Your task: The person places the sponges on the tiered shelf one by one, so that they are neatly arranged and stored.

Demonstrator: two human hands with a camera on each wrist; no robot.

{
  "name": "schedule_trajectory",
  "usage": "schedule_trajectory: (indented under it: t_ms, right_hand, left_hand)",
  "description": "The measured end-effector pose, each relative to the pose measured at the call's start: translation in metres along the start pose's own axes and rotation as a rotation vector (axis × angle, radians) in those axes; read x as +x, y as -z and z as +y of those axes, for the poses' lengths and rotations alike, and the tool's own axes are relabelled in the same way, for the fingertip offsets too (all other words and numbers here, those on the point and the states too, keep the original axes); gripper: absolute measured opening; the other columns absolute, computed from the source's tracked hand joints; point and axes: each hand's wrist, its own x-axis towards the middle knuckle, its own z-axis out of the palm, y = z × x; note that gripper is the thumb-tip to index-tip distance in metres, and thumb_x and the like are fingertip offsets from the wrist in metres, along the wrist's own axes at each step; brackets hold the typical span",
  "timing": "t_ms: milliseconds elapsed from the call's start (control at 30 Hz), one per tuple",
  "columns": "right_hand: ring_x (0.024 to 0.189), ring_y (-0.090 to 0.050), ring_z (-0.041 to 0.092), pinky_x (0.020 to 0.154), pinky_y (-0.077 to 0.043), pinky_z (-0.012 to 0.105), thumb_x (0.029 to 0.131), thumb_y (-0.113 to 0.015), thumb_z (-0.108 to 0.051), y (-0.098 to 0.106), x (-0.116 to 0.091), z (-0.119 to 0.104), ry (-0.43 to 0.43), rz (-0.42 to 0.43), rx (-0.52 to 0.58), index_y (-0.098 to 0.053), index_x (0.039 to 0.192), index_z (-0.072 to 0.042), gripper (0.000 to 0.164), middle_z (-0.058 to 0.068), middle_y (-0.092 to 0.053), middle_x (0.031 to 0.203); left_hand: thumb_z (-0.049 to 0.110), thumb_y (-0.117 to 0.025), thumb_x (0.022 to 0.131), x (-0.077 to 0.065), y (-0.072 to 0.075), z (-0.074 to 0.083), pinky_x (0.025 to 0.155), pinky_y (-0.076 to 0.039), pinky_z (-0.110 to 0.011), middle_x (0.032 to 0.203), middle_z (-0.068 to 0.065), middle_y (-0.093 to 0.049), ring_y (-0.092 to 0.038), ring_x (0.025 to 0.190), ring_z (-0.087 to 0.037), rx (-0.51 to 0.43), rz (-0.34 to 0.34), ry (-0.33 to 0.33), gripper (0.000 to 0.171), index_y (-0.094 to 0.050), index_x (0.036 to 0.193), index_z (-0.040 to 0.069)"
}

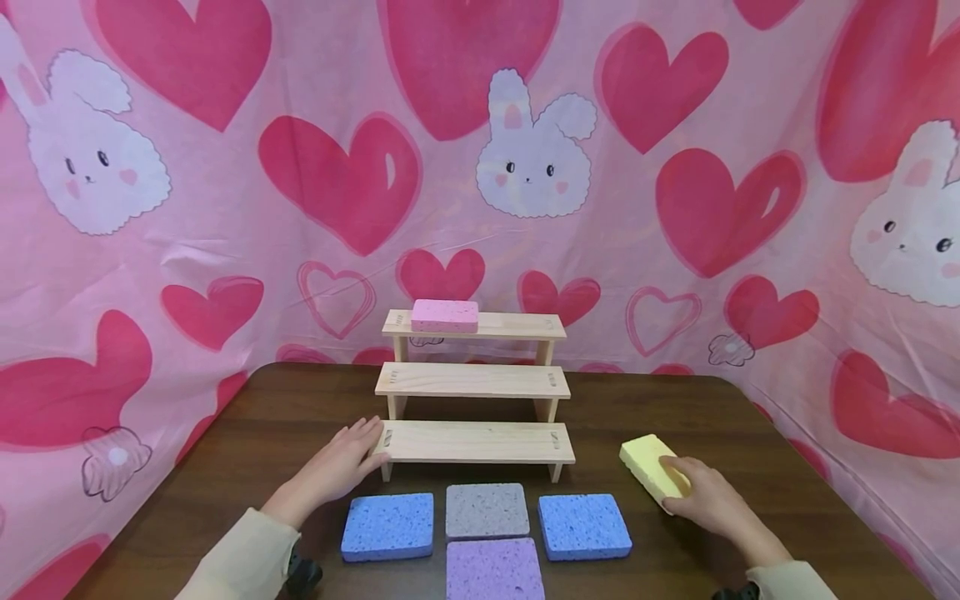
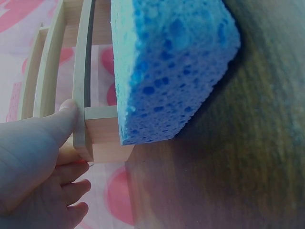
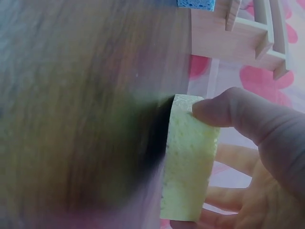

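My right hand [image 1: 708, 500] grips a yellow sponge [image 1: 643, 461] right of the shelf, thumb on one side and fingers on the other. A dark shadow lies beside this sponge [image 3: 188, 162] in the right wrist view. At the left end of the lowest step of a three-step wooden shelf [image 1: 472, 442], my left hand [image 1: 337, 462] touches the board. Its thumb [image 2: 66, 119] lies against the board's edge in the left wrist view, the other fingers loose. On the top step sits a pink sponge [image 1: 445, 317], towards the left.
In front of the shelf lie a blue sponge [image 1: 387, 525], a grey sponge [image 1: 487, 510] and another blue sponge [image 1: 585, 525] in a row. A purple sponge [image 1: 495, 571] lies nearer, below the grey one. Behind the brown table [image 1: 300, 400] hangs a pink heart-patterned cloth [image 1: 450, 208].
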Motion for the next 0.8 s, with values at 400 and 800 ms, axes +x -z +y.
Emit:
schedule_trajectory:
  t_ms: [400,800]
  right_hand:
    - [0.093,-0.050,0.051,0.076,-0.041,0.060,0.064,-0.076,-0.007,0.003,0.006,0.001,0.065,0.087,0.005,-0.061,0.108,0.005,0.047,0.036,-0.052,0.110]
    - [0.098,-0.047,0.054,0.079,-0.039,0.064,0.066,-0.075,-0.003,0.016,0.014,-0.008,0.113,0.155,0.023,-0.061,0.110,0.007,0.047,0.038,-0.048,0.115]
  left_hand:
    - [0.031,-0.058,0.091,-0.001,0.001,0.001,0.105,-0.018,-0.053,0.139,-0.024,-0.036,-0.025,0.131,-0.041,-0.010,0.000,-0.002,0.062,-0.039,0.135,-0.007]
    - [0.032,-0.057,0.091,-0.001,0.000,-0.001,0.106,-0.018,-0.053,0.140,-0.023,-0.036,-0.025,0.131,-0.040,-0.005,-0.002,0.001,0.062,-0.038,0.136,-0.007]
